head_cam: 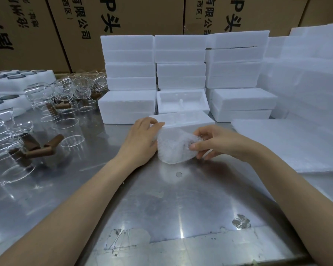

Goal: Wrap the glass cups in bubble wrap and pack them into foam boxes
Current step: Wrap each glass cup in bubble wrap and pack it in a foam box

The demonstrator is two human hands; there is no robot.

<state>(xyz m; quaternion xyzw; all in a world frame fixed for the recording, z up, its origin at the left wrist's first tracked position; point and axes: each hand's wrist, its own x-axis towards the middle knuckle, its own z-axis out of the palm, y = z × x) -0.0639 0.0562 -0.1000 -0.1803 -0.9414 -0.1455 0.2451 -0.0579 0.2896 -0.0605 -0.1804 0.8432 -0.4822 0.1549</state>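
A bundle of bubble wrap [174, 147] lies on the steel table [171, 204] at its middle; the cup inside is hidden by the wrap. My left hand [142, 139] grips the bundle's left side. My right hand [215, 143] pinches the wrap at its right end. Just behind the bundle stands an open foam box [188, 120]. Another open foam box [182, 101] sits behind that one. Several bare glass cups [65, 93] with brown handles [40, 150] crowd the table's left side.
Stacks of closed white foam boxes [179, 62] line the back. Foam sheets [288, 144] lie flat at the right. White foam trays [12, 81] with dark round lids sit far left. Brown cartons [135, 16] form a wall behind.
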